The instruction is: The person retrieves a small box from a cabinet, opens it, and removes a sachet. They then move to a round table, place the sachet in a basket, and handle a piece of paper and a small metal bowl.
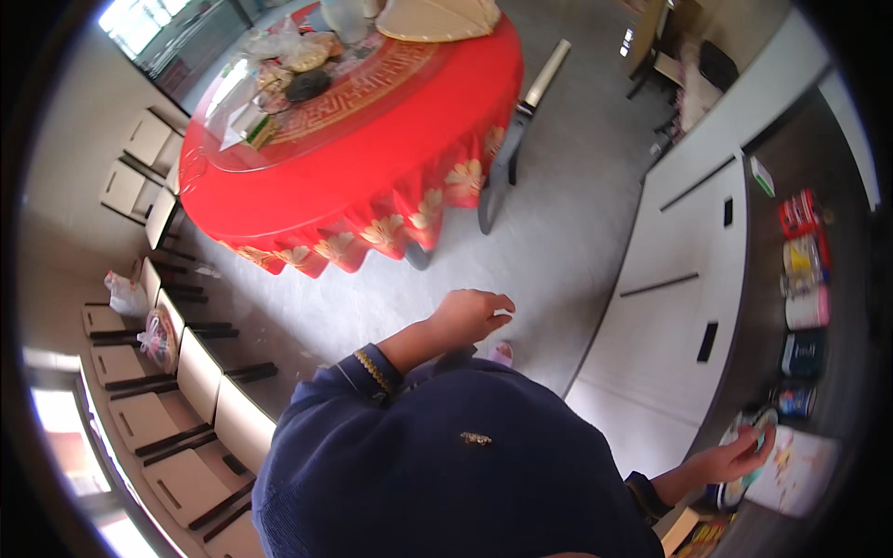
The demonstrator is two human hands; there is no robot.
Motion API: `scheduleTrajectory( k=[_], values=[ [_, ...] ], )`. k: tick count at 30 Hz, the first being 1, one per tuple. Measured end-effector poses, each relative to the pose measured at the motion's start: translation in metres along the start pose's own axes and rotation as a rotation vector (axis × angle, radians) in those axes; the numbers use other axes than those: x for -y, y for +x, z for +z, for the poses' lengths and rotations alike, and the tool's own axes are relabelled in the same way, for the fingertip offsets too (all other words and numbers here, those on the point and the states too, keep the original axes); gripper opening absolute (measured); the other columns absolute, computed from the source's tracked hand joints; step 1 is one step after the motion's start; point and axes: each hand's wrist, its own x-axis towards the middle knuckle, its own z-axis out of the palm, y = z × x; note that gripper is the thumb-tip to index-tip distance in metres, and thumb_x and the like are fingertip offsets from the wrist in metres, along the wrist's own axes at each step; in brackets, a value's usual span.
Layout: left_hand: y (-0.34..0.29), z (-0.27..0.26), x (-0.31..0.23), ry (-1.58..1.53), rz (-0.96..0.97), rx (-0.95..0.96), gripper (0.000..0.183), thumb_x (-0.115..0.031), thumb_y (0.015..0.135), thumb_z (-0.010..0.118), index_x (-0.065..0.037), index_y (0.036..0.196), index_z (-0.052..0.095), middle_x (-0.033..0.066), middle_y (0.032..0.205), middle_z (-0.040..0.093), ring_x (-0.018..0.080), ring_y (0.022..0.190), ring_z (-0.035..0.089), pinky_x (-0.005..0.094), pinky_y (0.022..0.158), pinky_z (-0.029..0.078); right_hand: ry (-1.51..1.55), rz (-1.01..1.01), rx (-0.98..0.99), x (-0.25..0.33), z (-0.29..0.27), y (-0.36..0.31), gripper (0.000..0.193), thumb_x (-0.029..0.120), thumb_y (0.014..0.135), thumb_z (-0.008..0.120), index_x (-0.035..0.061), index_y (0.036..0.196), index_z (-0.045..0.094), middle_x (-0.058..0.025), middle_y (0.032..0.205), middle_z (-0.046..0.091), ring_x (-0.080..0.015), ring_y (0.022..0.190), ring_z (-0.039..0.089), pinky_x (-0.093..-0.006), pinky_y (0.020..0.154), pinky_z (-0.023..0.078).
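The right hand (pixel 738 454) is hovering near a white patterned box (pixel 798 476), which is lying to its right; its grasp cannot be determined. The left hand (pixel 470 314) is curling loosely, contents indeterminable.

I saw a round red-clothed table (pixel 456 121) on a grey floor (pixel 581 177), pale chairs (pixel 191 485) along one wall (pixel 67 209), white cabinets (pixel 684 251) opposite, and bright windows (pixel 70 442).
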Motion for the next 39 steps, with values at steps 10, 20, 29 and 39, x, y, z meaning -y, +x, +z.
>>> scheduleTrajectory(
  k=[10, 20, 29, 39],
  values=[
    [-0.044, -0.166, 0.274, -0.595, -0.513, -1.249, 0.029, -0.017, 0.093, 0.067, -0.007, 0.120, 0.065, -0.0042, 0.086, 0.060, 0.0059, 0.076, 0.053, 0.0213, 0.066, 0.043, 0.557, -0.118, 1.092, 0.108, 0.244, -0.099, 0.014, -0.003, 0.092, 0.052, -0.0014, 0.103, 0.061, -0.0109, 0.090, 0.061, -0.0149, 0.068, 0.058, -0.0256, 0.062, 0.049],
    [-0.073, -0.327, 0.513, -0.627, -0.924, -1.434, 0.092, -0.025, 0.076, 0.083, -0.009, 0.150, 0.030, 0.0159, 0.136, 0.043, 0.0263, 0.120, 0.049, 0.0386, 0.097, 0.043, 0.523, -0.156, 1.239, 0.240, 0.383, -0.162, 0.013, -0.002, 0.093, 0.053, -0.0006, 0.103, 0.061, -0.0104, 0.086, 0.062, -0.0161, 0.069, 0.061, -0.0263, 0.060, 0.051],
    [-0.065, -0.346, 0.624, -0.625, -0.661, -1.345, 0.085, -0.013, 0.068, 0.087, -0.003, 0.140, 0.042, 0.0159, 0.134, 0.048, 0.0223, 0.118, 0.052, 0.0350, 0.090, 0.049, 0.465, -0.186, 1.311, 0.294, 0.443, -0.189, 0.009, -0.002, 0.093, 0.056, 0.0000, 0.101, 0.061, -0.0097, 0.083, 0.062, -0.0156, 0.068, 0.062, -0.0261, 0.060, 0.053],
    [0.003, -0.364, 0.502, -0.031, -0.594, -1.210, 0.062, 0.001, 0.075, 0.078, -0.003, 0.130, 0.049, 0.0085, 0.134, 0.048, 0.0215, 0.121, 0.053, 0.0339, 0.099, 0.050, 0.455, -0.139, 1.324, 0.277, 0.458, -0.180, 0.008, -0.002, 0.093, 0.057, -0.0001, 0.099, 0.062, -0.0092, 0.080, 0.061, -0.0155, 0.067, 0.061, -0.0260, 0.061, 0.052]
  ],
)
